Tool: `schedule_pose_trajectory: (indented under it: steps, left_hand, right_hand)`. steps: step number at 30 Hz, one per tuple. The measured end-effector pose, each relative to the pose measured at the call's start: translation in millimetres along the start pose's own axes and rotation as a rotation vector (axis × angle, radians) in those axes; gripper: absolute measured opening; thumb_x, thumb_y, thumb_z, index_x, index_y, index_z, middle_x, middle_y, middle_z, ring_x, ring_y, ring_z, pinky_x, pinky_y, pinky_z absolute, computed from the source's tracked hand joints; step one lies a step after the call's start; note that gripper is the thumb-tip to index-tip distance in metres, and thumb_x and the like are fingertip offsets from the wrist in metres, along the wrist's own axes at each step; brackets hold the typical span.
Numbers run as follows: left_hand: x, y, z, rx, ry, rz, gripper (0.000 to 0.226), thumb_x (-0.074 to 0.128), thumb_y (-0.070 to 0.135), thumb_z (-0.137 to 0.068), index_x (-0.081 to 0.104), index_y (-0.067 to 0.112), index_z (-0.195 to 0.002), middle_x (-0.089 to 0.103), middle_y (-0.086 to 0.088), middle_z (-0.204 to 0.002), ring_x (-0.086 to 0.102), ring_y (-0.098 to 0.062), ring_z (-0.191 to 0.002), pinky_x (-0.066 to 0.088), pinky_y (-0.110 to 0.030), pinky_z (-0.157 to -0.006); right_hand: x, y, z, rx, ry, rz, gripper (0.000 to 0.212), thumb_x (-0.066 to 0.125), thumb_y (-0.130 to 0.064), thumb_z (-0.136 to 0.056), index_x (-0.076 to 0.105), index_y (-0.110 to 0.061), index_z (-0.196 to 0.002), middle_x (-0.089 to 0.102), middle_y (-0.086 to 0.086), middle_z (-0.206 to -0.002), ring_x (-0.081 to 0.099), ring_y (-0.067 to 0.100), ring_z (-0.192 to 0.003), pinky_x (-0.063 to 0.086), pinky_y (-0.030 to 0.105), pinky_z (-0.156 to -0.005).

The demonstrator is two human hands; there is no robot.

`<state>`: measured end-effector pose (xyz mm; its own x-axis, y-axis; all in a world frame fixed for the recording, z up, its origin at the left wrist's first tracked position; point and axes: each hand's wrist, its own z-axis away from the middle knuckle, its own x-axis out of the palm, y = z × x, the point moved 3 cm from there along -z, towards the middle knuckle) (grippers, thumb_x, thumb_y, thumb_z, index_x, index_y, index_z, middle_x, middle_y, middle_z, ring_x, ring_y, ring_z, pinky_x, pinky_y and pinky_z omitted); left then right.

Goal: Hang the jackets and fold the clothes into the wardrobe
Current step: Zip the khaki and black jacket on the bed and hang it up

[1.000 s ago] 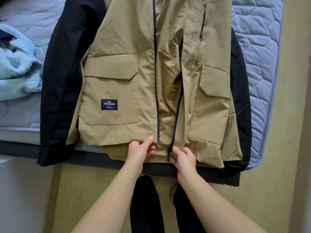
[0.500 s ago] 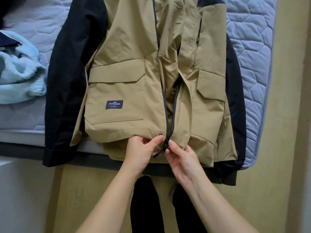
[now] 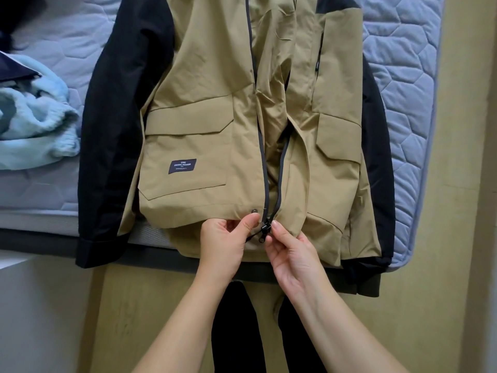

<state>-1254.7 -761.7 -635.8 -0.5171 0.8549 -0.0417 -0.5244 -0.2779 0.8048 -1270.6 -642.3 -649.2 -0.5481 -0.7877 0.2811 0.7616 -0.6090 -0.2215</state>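
A tan jacket [image 3: 204,109] with black sleeves lies front up across a grey-blue quilted mattress [image 3: 403,84], its hem hanging over the near edge. The front zip is undone, and its two dark tracks meet at the hem. My left hand [image 3: 228,243] pinches the left hem edge beside a small metal snap. My right hand [image 3: 290,251] pinches the right hem edge at the black zip slider [image 3: 265,229], which sits between my fingertips. A dark label is sewn on the left pocket.
A fluffy light-blue garment [image 3: 35,122] lies crumpled on the mattress at the left, with something dark navy on it. The dark bed base [image 3: 40,243] runs below the mattress. Beige floor [image 3: 457,265] lies to the right and in front, where my dark-clad legs stand.
My hands have brought the two hem edges together at the zip's bottom end. The view has shifted slightly, so the jacket sits further right and lower in the frame.
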Motion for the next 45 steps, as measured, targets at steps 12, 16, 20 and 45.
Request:
schedule_pose_trajectory:
  steps: [12, 16, 20, 45]
  left_hand:
    - [5, 0, -7, 0.016, 0.070, -0.104, 0.013, 0.074, 0.017, -0.079, 0.074, 0.015, -0.066, 0.073, 0.000, -0.070, 0.068, -0.009, -0.069, 0.054, -0.028, -0.069]
    - [7, 0, -7, 0.031, 0.057, -0.117, 0.011, 0.074, 0.017, -0.079, 0.074, 0.015, -0.068, 0.074, 0.001, -0.071, 0.068, -0.009, -0.071, 0.054, -0.025, -0.069]
    - [6, 1, -10, 0.028, -0.027, -0.273, 0.024, 0.072, 0.022, -0.082, 0.071, 0.011, -0.060, 0.069, 0.003, -0.058, 0.061, -0.005, -0.056, 0.047, -0.018, -0.055]
    - [6, -10, -20, 0.043, -0.095, -0.572, 0.034, 0.068, 0.030, -0.085, 0.070, 0.006, -0.061, 0.065, 0.000, -0.054, 0.057, -0.008, -0.051, 0.040, -0.015, -0.050]
  right_hand:
    - [9, -4, 4, 0.010, 0.001, -0.034, 0.012, 0.065, 0.005, -0.080, 0.062, -0.002, -0.089, 0.071, 0.007, -0.071, 0.067, 0.011, -0.060, 0.054, 0.020, -0.053]
    - [9, -5, 4, 0.013, 0.018, -0.044, 0.012, 0.065, 0.004, -0.080, 0.062, -0.002, -0.090, 0.071, 0.007, -0.072, 0.067, 0.011, -0.060, 0.054, 0.020, -0.053]
    - [10, -7, 2, -0.012, 0.050, -0.064, 0.012, 0.063, 0.005, -0.082, 0.062, -0.004, -0.090, 0.071, 0.006, -0.071, 0.068, 0.012, -0.061, 0.056, 0.021, -0.057]
    - [8, -23, -5, 0.105, 0.084, 0.677, 0.028, 0.060, -0.030, -0.092, 0.055, -0.009, -0.110, 0.070, 0.007, -0.079, 0.068, 0.016, -0.055, 0.051, 0.024, -0.047]
